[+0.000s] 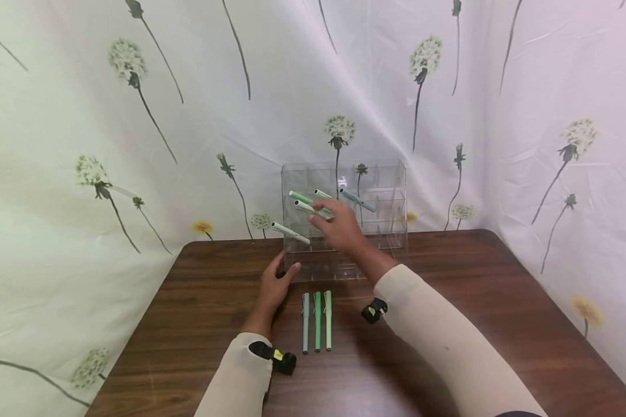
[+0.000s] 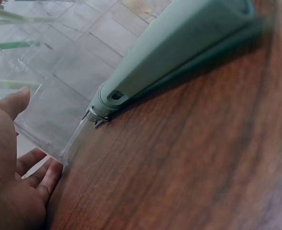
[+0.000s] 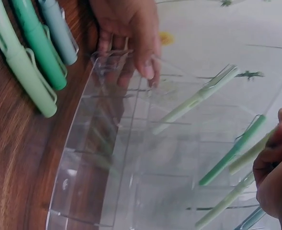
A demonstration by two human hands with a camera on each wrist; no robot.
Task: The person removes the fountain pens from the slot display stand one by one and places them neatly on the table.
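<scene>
A clear plastic organizer [image 1: 344,272] with several compartments stands at the back of the table. My right hand [image 1: 341,227] pinches a pale green pen [image 1: 304,205] between thumb and fingers in front of the upper compartments. My left hand [image 1: 274,286] holds the organizer's lower left corner, thumb on the near side and fingers [image 2: 47,179] around the edge. Around the right hand, a pale green pen [image 1: 290,232], a green pen [image 3: 234,148], another pale pen [image 3: 224,201] and a blue-grey pen [image 1: 357,200] lean slanted in the compartments.
Three capped pens lie side by side on the wooden table [image 1: 214,301] before the organizer: blue-grey [image 1: 305,324], green [image 1: 317,324] and pale green [image 1: 328,324]. Behind the organizer hangs a white dandelion-print cloth [image 1: 292,116].
</scene>
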